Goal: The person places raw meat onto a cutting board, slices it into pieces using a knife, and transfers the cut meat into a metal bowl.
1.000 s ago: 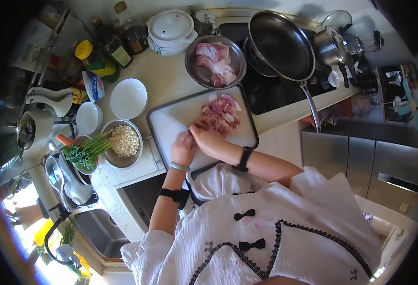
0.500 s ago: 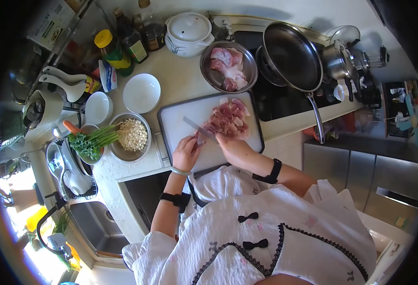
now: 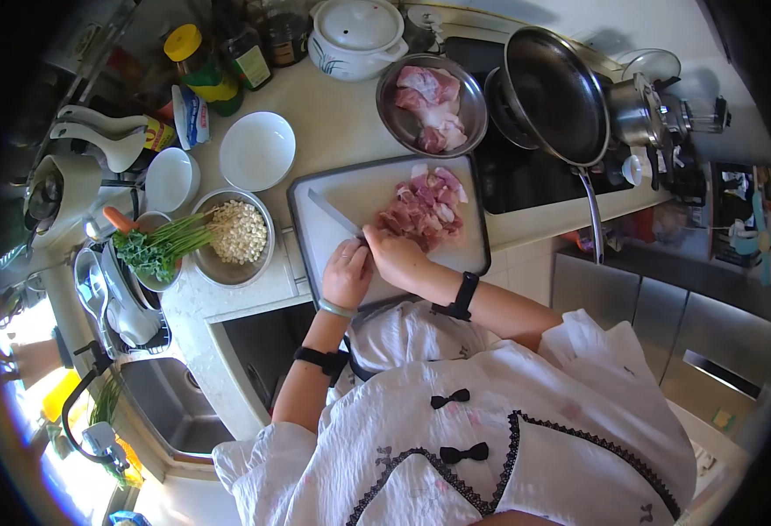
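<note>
My right hand (image 3: 394, 254) grips a kitchen knife (image 3: 334, 210), its blade pointing up and left over the white cutting board (image 3: 324, 241). Close against it, the curled fingers of my left hand (image 3: 347, 272) hold a small piece of meat, mostly hidden between the two hands. Just beyond my right hand lies a pile of cut raw meat (image 3: 425, 209) on the right half of the board. Larger raw pieces of meat (image 3: 429, 101) rest in a metal bowl (image 3: 387, 112) behind the board.
Left of the board stand a metal bowl of chopped pale pieces (image 3: 238, 232), green herbs (image 3: 153, 254), a carrot (image 3: 120, 219) and white bowls (image 3: 258, 151). A frying pan (image 3: 556, 96) sits on the stove at right, handle over the counter edge. A lidded pot (image 3: 356, 39) is behind.
My right hand has moved left, up against my left hand, and the knife blade has shifted left with it, away from the meat pile. The camera view has shifted slightly.
</note>
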### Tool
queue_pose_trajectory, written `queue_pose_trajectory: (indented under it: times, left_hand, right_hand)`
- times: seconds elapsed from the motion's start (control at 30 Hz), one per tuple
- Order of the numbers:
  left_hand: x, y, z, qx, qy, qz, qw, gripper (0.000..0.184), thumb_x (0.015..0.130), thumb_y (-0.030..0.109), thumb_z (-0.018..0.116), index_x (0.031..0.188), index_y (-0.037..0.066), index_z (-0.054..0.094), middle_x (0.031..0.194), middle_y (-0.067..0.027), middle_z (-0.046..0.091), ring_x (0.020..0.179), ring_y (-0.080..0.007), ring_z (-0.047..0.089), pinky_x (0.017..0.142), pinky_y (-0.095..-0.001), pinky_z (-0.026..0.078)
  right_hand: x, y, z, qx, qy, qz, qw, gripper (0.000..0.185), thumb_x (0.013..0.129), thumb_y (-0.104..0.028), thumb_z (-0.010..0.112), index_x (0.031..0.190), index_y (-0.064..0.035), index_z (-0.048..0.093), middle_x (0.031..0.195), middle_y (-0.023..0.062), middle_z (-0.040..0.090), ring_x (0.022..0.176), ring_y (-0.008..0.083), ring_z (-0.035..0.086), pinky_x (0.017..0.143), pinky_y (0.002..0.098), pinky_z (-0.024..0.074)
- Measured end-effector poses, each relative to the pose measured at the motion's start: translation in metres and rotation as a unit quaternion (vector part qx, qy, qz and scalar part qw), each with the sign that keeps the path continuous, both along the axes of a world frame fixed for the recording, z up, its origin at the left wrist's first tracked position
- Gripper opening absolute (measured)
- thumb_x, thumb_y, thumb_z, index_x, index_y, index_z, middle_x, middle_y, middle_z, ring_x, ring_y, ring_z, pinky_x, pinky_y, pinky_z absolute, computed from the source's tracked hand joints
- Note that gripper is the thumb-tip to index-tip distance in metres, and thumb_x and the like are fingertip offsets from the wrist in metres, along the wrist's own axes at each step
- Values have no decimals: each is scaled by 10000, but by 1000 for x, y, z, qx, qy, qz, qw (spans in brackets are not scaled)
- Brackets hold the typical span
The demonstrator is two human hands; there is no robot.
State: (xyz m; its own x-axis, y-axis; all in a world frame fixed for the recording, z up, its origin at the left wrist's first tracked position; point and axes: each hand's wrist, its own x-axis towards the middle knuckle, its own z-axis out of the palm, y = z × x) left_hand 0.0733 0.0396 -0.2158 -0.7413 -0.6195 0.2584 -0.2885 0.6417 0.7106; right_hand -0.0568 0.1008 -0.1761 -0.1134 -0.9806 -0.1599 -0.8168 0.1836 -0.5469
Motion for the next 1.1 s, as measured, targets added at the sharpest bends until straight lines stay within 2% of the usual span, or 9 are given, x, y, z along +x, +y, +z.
queue_pose_trajectory:
  times: [0.3, 0.4, 0.5, 0.53, 0.63, 0.67, 0.73, 0.83, 1.1]
  left_hand:
    - [0, -8, -3, 54, 30, 62, 996, 267, 620, -10, 622, 883, 26, 592, 943, -127, 602, 880, -311, 576, 760, -374, 484]
    - [-5, -9, 2, 169, 69, 116, 976, 258, 646, 27, 671, 897, 38, 612, 916, -127, 615, 870, -306, 580, 767, -374, 480]
    - [-23, -10, 10, 88, 81, 53, 991, 282, 637, 58, 706, 904, 43, 615, 930, -124, 616, 879, -303, 581, 769, -369, 481]
    - [-26, -11, 9, 58, 24, 31, 998, 287, 645, 86, 715, 913, 49, 617, 957, -127, 612, 896, -306, 579, 779, -366, 480]
    - [-24, -11, 12, 16, 29, 52, 998, 274, 669, 96, 698, 926, 52, 615, 983, -128, 606, 911, -316, 575, 794, -370, 477]
    - [-20, -9, 10, 20, 29, 49, 998, 274, 669, 96, 698, 926, 52, 615, 983, -128, 606, 911, -316, 575, 794, -370, 477]
    - [-11, -5, 6, 142, 69, 60, 986, 278, 681, 105, 687, 941, 48, 609, 1004, -131, 600, 923, -327, 569, 805, -378, 473]
    - [-12, -7, 1, 63, 44, 19, 997, 288, 683, 99, 683, 953, 41, 603, 998, -130, 599, 926, -327, 568, 809, -381, 472]
    - [-19, -2, -8, 48, 25, 10, 998, 261, 655, 62, 669, 905, 24, 601, 974, -123, 607, 904, -306, 579, 792, -370, 481]
  right_hand:
    - [-24, 61, 21, 120, -17, -6, 993, 327, 800, -31, 434, 1116, 23, 371, 794, 243, 603, 682, 396, 606, 553, 470, 468]
    - [-43, 63, 26, 189, 31, -20, 981, 362, 803, -37, 440, 1149, 30, 359, 800, 241, 608, 690, 399, 606, 559, 473, 470]
    - [-47, 57, 27, 77, 22, -38, 996, 334, 859, -105, 482, 1138, 23, 349, 715, 243, 588, 616, 405, 591, 513, 489, 448]
    - [-46, 55, 33, 79, 23, -39, 996, 330, 855, -103, 492, 1127, 22, 352, 710, 237, 588, 594, 396, 589, 498, 476, 450]
    - [-44, 49, 58, 100, 12, -40, 994, 399, 788, -18, 445, 1170, 49, 349, 812, 238, 609, 662, 397, 603, 547, 474, 468]
    - [-43, 51, 63, 103, 11, -43, 994, 399, 788, -18, 445, 1170, 49, 349, 812, 238, 609, 662, 397, 603, 547, 474, 468]
    - [-40, 54, 68, 151, 3, -27, 988, 403, 786, -18, 446, 1170, 46, 346, 826, 239, 606, 658, 391, 606, 547, 473, 469]
    - [-34, 59, 60, 164, 25, 5, 986, 402, 784, -17, 444, 1170, 40, 346, 809, 232, 604, 647, 378, 609, 539, 468, 470]
    - [-13, -5, 5, 84, 33, -27, 996, 318, 788, -34, 454, 1091, 15, 370, 790, 208, 611, 643, 369, 619, 536, 468, 476]
